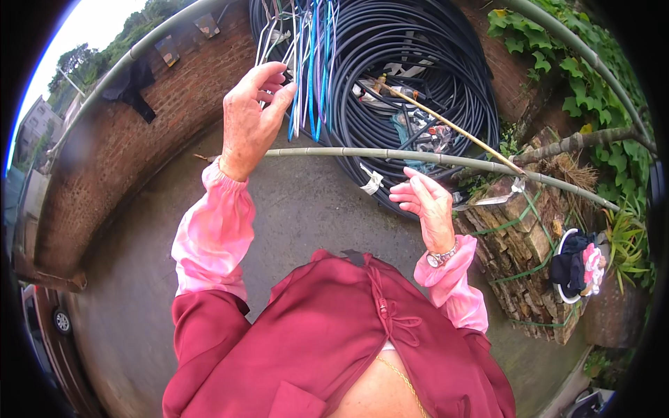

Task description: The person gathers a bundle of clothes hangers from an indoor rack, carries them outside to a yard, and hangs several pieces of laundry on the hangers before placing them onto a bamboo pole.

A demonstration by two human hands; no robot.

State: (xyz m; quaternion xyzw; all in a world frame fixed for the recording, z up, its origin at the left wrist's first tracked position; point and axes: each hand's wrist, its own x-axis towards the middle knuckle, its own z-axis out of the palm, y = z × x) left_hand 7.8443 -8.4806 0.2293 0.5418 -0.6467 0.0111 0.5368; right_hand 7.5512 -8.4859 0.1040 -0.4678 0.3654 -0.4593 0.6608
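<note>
A cluster of blue, white and purple clothes hangers (315, 78) hangs at the top, seen nearly edge-on. Just left of it is my left hand (253, 120), raised, with fingers curled and a gap between thumb and forefinger. Its thumb tip overlaps the nearest hangers; whether it touches them is unclear. My right hand (426, 204) is lower on the right, palm turned inward, holding nothing, its fingers slightly bent and apart. A green bamboo pole (366, 152) runs across beyond my hands, above the concrete ground (313, 209) in this view.
Behind the hangers lies a large coil of black pipe (360, 115) with litter inside. A thin bamboo stick (444, 121) slants over it. Strapped wood (517, 235) stands right, beside a white basin (563, 287) of clothes. Dark cloth (133, 89) hangs near the brick wall (204, 73).
</note>
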